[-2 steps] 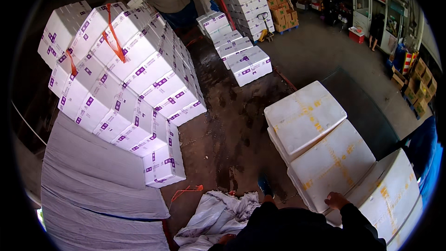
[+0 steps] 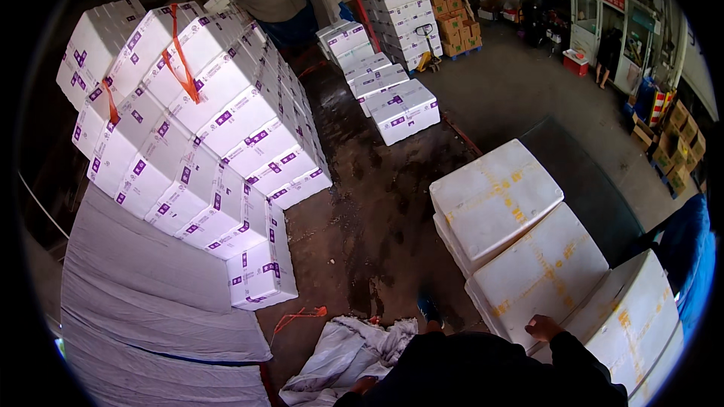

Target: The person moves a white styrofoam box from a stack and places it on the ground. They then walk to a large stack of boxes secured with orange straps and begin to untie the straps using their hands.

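Observation:
My right hand (image 2: 543,328) is curled closed at the end of a dark sleeve, in front of a white foam box (image 2: 539,275) with yellow tape. Whether it touches the box, or has anything in its fingers, I cannot make out. My left hand (image 2: 363,385) shows only in part at the lower edge, beside a crumpled white sheet (image 2: 339,354) on the floor; its fingers are hidden. More foam boxes stand around the right one: one farther off (image 2: 494,192) and one at the lower right (image 2: 626,320). A dark shoe (image 2: 428,309) shows below my body.
Tall stacks of white, purple-marked boxes (image 2: 204,128) rise at left, beside a grey draped cover (image 2: 151,271). More boxes (image 2: 405,111) and a pallet jack (image 2: 428,58) stand ahead. An orange strap (image 2: 299,317) lies on the wet floor. A person (image 2: 607,56) stands far right, near brown cartons (image 2: 679,147).
The view has shifted slightly, so the boxes sit a little lower in the picture and the left stacks a little farther left. My right hand keeps its curled shape.

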Demonstrator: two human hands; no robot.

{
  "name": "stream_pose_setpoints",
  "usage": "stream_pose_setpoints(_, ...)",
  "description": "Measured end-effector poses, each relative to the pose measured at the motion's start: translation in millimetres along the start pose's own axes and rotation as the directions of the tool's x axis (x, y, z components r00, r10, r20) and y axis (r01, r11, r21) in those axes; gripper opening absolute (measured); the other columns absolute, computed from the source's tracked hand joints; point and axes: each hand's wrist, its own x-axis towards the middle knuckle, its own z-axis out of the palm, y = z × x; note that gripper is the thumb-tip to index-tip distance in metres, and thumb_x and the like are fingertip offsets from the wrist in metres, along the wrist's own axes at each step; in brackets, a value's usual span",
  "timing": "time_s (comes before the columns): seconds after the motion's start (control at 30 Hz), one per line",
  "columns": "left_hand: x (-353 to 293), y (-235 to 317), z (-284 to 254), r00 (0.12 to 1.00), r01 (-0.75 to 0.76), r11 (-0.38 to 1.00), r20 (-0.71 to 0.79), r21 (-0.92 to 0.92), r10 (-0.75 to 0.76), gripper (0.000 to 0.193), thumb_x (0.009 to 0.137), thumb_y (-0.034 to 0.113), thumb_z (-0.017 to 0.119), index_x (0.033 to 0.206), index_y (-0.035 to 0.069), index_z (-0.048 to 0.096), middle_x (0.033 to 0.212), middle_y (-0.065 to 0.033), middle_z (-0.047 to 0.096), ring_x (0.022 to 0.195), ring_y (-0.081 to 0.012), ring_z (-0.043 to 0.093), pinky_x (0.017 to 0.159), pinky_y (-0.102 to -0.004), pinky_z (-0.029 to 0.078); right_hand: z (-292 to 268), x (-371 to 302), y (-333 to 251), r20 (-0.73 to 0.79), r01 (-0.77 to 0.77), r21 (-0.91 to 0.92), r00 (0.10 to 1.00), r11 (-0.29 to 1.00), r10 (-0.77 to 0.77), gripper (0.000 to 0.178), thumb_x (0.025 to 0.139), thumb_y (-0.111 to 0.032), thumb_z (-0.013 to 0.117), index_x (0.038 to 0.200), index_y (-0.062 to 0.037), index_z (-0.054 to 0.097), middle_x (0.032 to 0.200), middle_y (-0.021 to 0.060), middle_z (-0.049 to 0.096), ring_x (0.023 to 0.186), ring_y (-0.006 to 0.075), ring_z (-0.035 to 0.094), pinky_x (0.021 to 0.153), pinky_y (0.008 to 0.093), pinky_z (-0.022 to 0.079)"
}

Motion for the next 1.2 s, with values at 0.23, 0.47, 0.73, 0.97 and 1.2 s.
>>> stream_pose_setpoints(0.23,116,8,-277,0.901,0.216,0.623,-0.093,-0.752,-0.424,0.026,0.096,0.022,0.043,0.1,0.003,0.06,0.089,-0.0109,0.064,0.067,-0.0214,0.065,0.056,-0.0382,0.05,-42,106,-53,0.251,-0.522,0.294,0.851,0.801,0.462,0.027,0.092,-0.034,0.053,0.094,-0.0071,0.056,0.08,0.0062,0.061,0.072,0.0206,0.065,0.054,0.0403,0.049)
stream_pose_setpoints(0.47,215,-13,-432,0.813,0.086,0.676,-0.341,-0.731,-0.472,0.029,0.093,0.026,0.046,0.101,0.005,0.064,0.084,-0.0133,0.065,0.076,-0.023,0.067,0.063,-0.0364,0.052,-33,238,-114,-0.008,-0.274,0.703,0.92,0.656,0.393,0.027,0.089,-0.027,0.061,0.095,-0.0009,0.059,0.077,0.0093,0.063,0.064,0.0191,0.063,0.054,0.0352,0.05)
stream_pose_setpoints(0.73,244,2,-469,0.874,0.224,0.578,-0.101,-0.785,-0.475,0.027,0.095,0.02,0.048,0.112,0.004,0.06,0.101,-0.0149,0.065,0.089,-0.0235,0.066,0.076,-0.0356,0.052,-46,357,-165,0.56,0.062,0.143,0.818,0.988,-0.132,0.02,0.088,-0.018,0.055,0.099,-0.0049,0.064,0.081,0.0104,0.067,0.073,0.024,0.068,0.058,0.0379,0.056)
stream_pose_setpoints(0.97,245,-113,-503,0.946,0.257,0.965,-0.192,-0.045,-0.261,0.034,0.081,0.021,0.064,0.11,0.005,0.058,0.099,-0.0164,0.067,0.091,-0.0357,0.066,0.076,-0.0445,0.053,-63,614,-89,0.393,0.176,-0.189,0.915,0.966,-0.09,0.033,0.069,-0.028,0.08,0.088,-0.006,0.065,0.079,0.0111,0.069,0.079,0.0312,0.068,0.068,0.0464,0.051)
stream_pose_setpoints(1.2,262,-135,-539,0.873,0.406,0.896,-0.365,0.18,-0.323,0.029,0.089,0.02,0.056,0.115,0.006,0.056,0.088,-0.0123,0.067,0.084,-0.0273,0.069,0.07,-0.039,0.054,-218,836,-336,0.073,0.037,0.164,0.996,0.986,-0.049,0.021,0.09,-0.022,0.057,0.077,-0.0052,0.06,0.071,0.0092,0.061,0.054,0.0208,0.06,0.045,0.0375,0.045)
